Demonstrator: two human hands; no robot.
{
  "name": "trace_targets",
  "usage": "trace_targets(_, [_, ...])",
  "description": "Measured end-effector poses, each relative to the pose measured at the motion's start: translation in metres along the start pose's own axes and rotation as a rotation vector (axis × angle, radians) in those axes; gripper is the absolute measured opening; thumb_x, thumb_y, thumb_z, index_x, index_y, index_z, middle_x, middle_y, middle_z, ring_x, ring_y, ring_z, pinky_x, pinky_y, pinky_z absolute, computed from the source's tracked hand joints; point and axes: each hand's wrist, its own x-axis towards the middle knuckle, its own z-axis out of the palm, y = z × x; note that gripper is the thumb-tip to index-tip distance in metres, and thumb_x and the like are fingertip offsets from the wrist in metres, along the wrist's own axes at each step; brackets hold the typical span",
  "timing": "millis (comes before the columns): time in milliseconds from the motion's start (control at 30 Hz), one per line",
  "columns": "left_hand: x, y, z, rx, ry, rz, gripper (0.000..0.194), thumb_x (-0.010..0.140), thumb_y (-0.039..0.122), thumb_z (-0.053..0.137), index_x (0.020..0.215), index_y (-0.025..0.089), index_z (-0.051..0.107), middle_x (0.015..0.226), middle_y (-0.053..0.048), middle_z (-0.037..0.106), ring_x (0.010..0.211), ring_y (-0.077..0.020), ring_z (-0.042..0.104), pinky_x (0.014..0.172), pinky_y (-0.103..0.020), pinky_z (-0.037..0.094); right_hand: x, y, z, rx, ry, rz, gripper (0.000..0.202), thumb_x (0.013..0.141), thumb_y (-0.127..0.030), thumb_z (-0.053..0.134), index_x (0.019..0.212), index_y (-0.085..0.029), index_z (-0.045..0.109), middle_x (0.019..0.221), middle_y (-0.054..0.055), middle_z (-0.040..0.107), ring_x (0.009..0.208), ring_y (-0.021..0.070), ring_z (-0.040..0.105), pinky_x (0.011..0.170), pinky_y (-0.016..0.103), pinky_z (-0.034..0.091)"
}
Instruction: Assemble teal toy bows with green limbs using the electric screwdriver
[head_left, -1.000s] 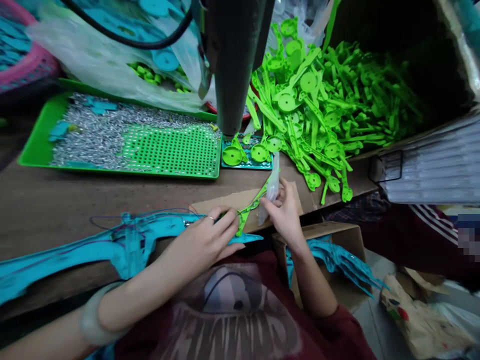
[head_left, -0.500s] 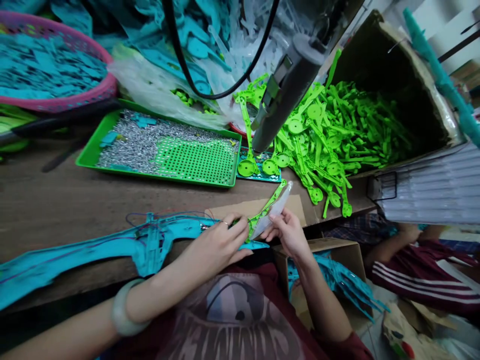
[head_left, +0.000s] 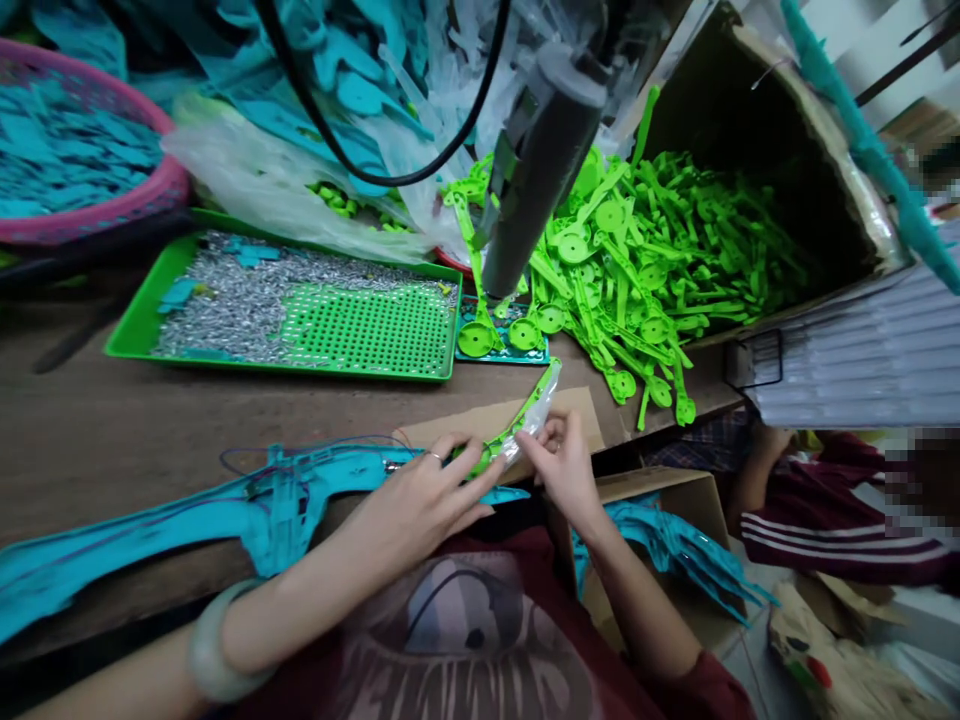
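A curved green plastic part [head_left: 523, 415] lies at a slant in front of me, with a clear, whitish curved piece [head_left: 538, 408] against its right side. My left hand [head_left: 442, 480] is closed on the lower end of the green part, a ring on one finger. On the clear piece, my right hand [head_left: 562, 465] pinches the lower edge with thumb and fingers. Beneath them is a flat cardboard piece [head_left: 585, 408]. A long blue shell [head_left: 195, 510] with thin wires stretches left from under my left hand.
A green tray [head_left: 285, 370] of small metal screws sits beyond my hands. Green parts [head_left: 607, 270] spill from a cardboard box [head_left: 825, 110]. A dark cylindrical tool [head_left: 536, 170] hangs over the bench. Another person's arm [head_left: 757, 465] is at right.
The clear piece has come closer against the green part. My right hand's fingers have curled in more at its lower edge. The whole view has shifted slightly.
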Motion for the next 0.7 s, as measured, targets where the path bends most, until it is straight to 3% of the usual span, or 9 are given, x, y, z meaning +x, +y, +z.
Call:
trace_targets(67, [0.000,0.001,-0.001,0.009,0.003,0.001,0.050,0.096,0.030,0.062,0.143,0.017,0.051,0.123,-0.017,0.064,0.108,-0.0314,0.060,0.080,-0.038,0.053,0.001,0.000,-0.005,-0.297,0.144,-0.241,0.062,0.081,-0.046,0.074,0.132,-0.018,0.051,0.104,0.009,0.065,0.082,0.0200,0.067,0.067,0.032,0.058])
trace_targets(100, [0.001,0.002,-0.001,0.020,0.004,0.008,0.050,0.097,0.028,0.060,0.144,0.017,0.051,0.125,-0.017,0.063,0.108,-0.0315,0.060,0.082,-0.039,0.053,0.002,0.000,-0.007,-0.436,0.169,-0.356,0.063,0.083,-0.044,0.072,0.136,-0.018,0.051,0.119,0.015,0.062,0.100,0.0255,0.066,0.082,0.040,0.059])
trace_targets(167, [0.001,0.002,0.000,0.047,0.003,0.033,0.047,0.097,0.027,0.058,0.143,0.016,0.053,0.124,-0.018,0.064,0.108,-0.0320,0.059,0.085,-0.041,0.052,0.006,0.002,-0.011,-0.634,0.136,-0.540,0.053,0.091,-0.039,0.064,0.138,-0.016,0.054,0.141,0.019,0.054,0.125,0.0327,0.054,0.102,0.051,0.050])
trace_targets(233, [0.002,0.002,0.001,0.061,0.003,0.040,0.045,0.097,0.027,0.058,0.140,0.015,0.055,0.121,-0.017,0.065,0.106,-0.0325,0.059,0.084,-0.042,0.053,0.012,0.004,-0.013,-0.727,0.099,-0.646,0.048,0.096,-0.035,0.057,0.138,-0.014,0.055,0.148,0.018,0.050,0.136,0.0344,0.044,0.110,0.054,0.044])
trace_targets(400, [0.004,0.000,0.003,0.021,0.035,0.020,0.040,0.098,0.026,0.055,0.137,0.015,0.058,0.116,-0.017,0.065,0.104,-0.0311,0.059,0.084,-0.040,0.053,0.031,0.010,-0.010,-0.753,0.110,-0.623,0.046,0.098,-0.033,0.051,0.137,-0.009,0.057,0.148,0.018,0.054,0.137,0.0361,0.042,0.112,0.060,0.040])
trace_targets(567, [0.000,-0.002,0.010,0.030,0.022,0.016,0.043,0.100,0.024,0.047,0.142,0.020,0.054,0.118,-0.017,0.065,0.104,-0.0306,0.061,0.081,-0.041,0.056,0.019,-0.001,-0.011,-0.643,0.062,-0.628,0.052,0.097,-0.037,0.054,0.140,-0.008,0.055,0.150,0.022,0.050,0.141,0.0352,0.043,0.112,0.057,0.044])
trace_targets(667, [-0.004,-0.005,0.020,0.077,0.085,0.051,0.042,0.102,0.025,0.041,0.142,0.023,0.056,0.118,-0.015,0.066,0.106,-0.0302,0.061,0.082,-0.040,0.056,0.003,-0.025,-0.035,-0.429,-0.094,-0.764,0.034,0.101,-0.035,0.049,0.126,-0.020,0.067,0.124,0.013,0.071,0.122,0.0260,0.063,0.100,0.044,0.057])
trace_targets(700, [-0.005,-0.007,0.024,0.091,0.106,0.061,0.042,0.102,0.025,0.040,0.140,0.023,0.057,0.118,-0.015,0.066,0.107,-0.0299,0.061,0.081,-0.039,0.057,-0.004,-0.034,-0.048,-0.373,-0.074,-0.777,0.031,0.102,-0.033,0.047,0.121,-0.024,0.069,0.112,0.009,0.075,0.110,0.0226,0.069,0.093,0.039,0.060])
